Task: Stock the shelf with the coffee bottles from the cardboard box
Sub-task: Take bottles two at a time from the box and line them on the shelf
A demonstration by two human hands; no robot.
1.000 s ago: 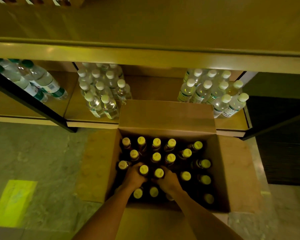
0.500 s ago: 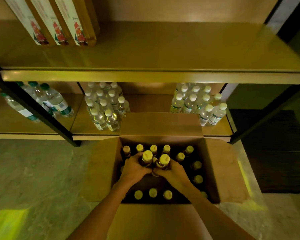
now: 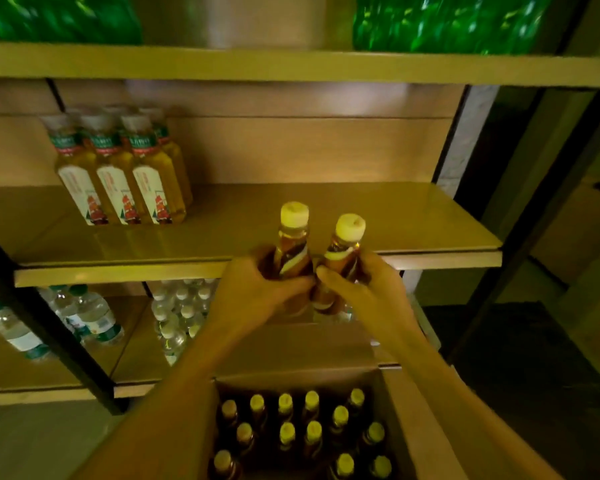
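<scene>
My left hand (image 3: 257, 289) grips a brown coffee bottle (image 3: 291, 244) with a pale yellow cap. My right hand (image 3: 368, 289) grips a second coffee bottle (image 3: 343, 251) beside it. Both bottles stand upright, side by side, in the air just in front of the middle shelf's front edge (image 3: 118, 275). Below my forearms the open cardboard box (image 3: 426, 431) on the floor holds several more yellow-capped coffee bottles (image 3: 286, 431). The middle shelf board (image 3: 378, 216) is bare behind the held bottles.
Several tall amber bottles with white labels (image 3: 125, 174) stand at the left of the middle shelf. Clear water bottles (image 3: 177, 320) fill the lower shelf. Green packs (image 3: 444, 22) sit on the top shelf. A black upright (image 3: 49, 327) slants at the left.
Both hands have lifted one coffee bottle each out of the box, up to the middle shelf's front edge. The view has tilted up from the box toward the shelves.
</scene>
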